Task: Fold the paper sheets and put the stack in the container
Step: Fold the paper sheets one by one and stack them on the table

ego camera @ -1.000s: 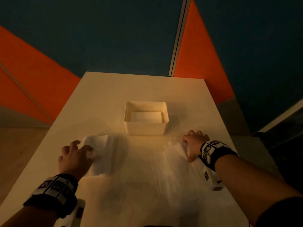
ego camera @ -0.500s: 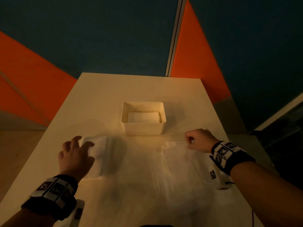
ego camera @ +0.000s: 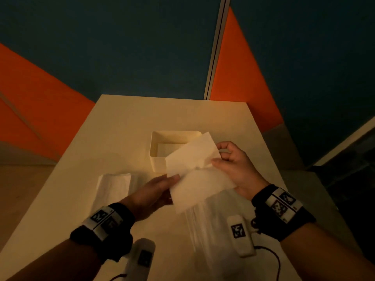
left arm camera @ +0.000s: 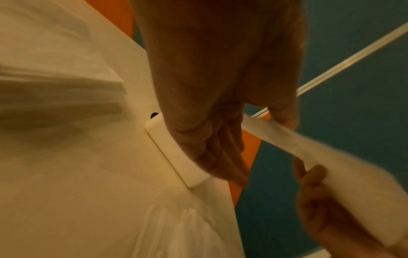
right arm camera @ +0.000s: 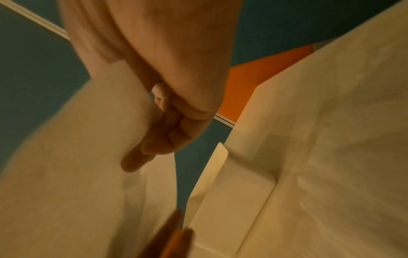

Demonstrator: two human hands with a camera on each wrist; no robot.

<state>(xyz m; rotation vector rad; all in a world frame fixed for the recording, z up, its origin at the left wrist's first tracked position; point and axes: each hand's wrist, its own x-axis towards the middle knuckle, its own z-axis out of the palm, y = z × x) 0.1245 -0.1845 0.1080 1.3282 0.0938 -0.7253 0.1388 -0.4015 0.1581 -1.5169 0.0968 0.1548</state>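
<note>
Paper sheet [ego camera: 194, 171] held above table [ego camera: 125, 126], just before container [ego camera: 160, 147]. Right hand [ego camera: 235, 167] pinches right edge; left hand [ego camera: 154, 191] pinches left edge. Folded stack [ego camera: 112, 187] on table, left.

White sheet [ego camera: 194, 171] aloft before container [ego camera: 162, 138]
</note>
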